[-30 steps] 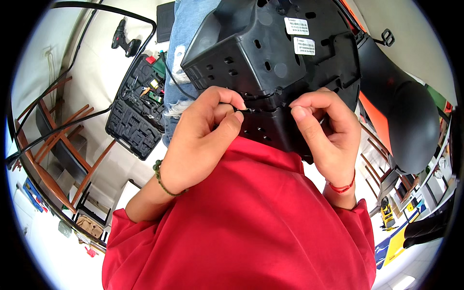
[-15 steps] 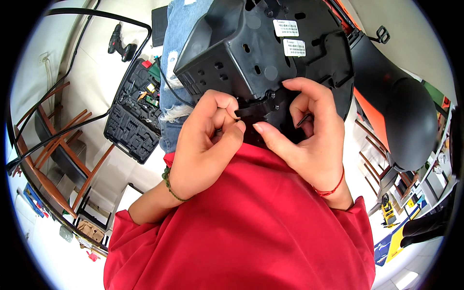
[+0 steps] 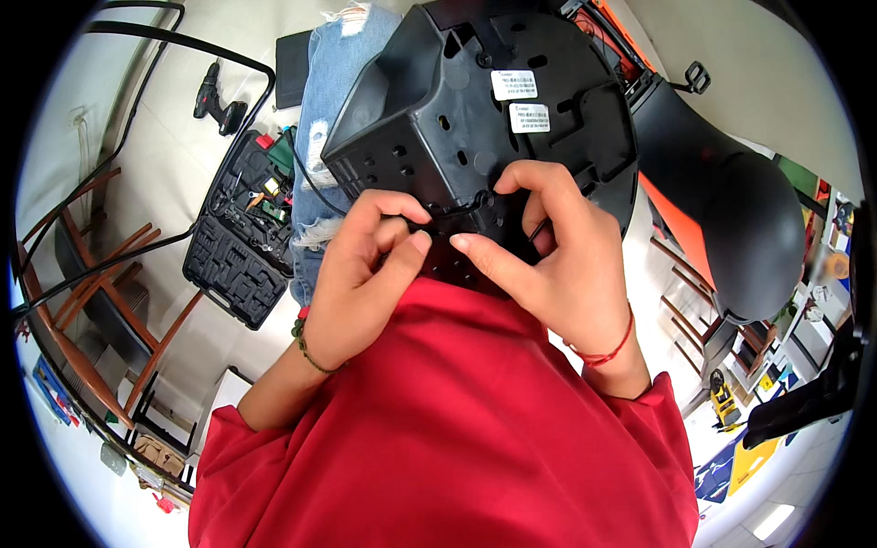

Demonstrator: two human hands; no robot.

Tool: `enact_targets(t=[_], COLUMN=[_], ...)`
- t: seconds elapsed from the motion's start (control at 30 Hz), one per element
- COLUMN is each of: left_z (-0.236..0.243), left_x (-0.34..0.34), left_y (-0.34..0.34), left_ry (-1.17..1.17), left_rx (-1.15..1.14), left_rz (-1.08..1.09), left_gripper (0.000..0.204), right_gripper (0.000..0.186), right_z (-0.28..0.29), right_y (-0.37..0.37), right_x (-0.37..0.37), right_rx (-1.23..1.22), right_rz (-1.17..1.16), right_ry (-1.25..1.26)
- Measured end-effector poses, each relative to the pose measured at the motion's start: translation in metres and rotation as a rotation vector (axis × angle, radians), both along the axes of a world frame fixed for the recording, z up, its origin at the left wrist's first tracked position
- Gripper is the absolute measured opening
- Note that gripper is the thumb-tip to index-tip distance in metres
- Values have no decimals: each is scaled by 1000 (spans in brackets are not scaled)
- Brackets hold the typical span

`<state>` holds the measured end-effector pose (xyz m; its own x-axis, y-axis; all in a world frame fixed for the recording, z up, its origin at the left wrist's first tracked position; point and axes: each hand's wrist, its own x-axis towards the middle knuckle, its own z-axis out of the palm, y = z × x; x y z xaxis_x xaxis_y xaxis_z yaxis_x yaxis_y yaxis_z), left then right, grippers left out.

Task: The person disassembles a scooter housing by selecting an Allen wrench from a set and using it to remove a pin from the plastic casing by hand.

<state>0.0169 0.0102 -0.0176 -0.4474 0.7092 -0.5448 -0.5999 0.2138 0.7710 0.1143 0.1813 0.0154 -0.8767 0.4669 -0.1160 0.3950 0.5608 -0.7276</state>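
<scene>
A black moulded plastic housing [image 3: 429, 137] with holes, ribs and two white labels lies tilted across my lap. At its near corner, my left hand [image 3: 370, 279] has thumb and index finger bent around the end of a short black strip [image 3: 454, 220]. A thin black cable [image 3: 315, 185] runs over the jeans and disappears behind this hand. My right hand [image 3: 566, 265] is at the strip's other end, index fingertip against the housing and thumb stretched toward the left hand. Its curled fingers hold a thin black piece [image 3: 539, 230], mostly hidden, so its kind is unclear.
On the floor to the left lie an open black tool case [image 3: 242, 265] and a cordless drill [image 3: 217, 105]. Black metal tubing [image 3: 196, 41] and wooden chairs [image 3: 100, 301] stand farther left. A black seat [image 3: 754, 228] with orange panels [image 3: 676, 215] is close at the right.
The whole view has shifted, so the housing and surroundings appear farther left and slightly lower. Both hands keep nearly the same places at the housing's corner.
</scene>
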Motion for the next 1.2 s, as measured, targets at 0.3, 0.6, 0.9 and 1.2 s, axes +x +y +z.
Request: enact_targets(t=[0.3,0.6,0.9,1.2], left_z=[3,22,33,44], left_x=[-1,-4,-13,-2], left_y=[3,27,39,47], left_ry=[7,131,238,324], left_rx=[51,236,348,531], left_rz=[-80,-205,-288,-457], left_gripper=[13,20,16,13], right_gripper=[45,43,61,33], right_z=[36,37,42,21], right_y=[35,38,62,58], right_x=[-16,-8,9,15], right_rx=[27,-28,-216,311], right_rz=[214,208,362,258], right_ry=[-76,-36,28,335])
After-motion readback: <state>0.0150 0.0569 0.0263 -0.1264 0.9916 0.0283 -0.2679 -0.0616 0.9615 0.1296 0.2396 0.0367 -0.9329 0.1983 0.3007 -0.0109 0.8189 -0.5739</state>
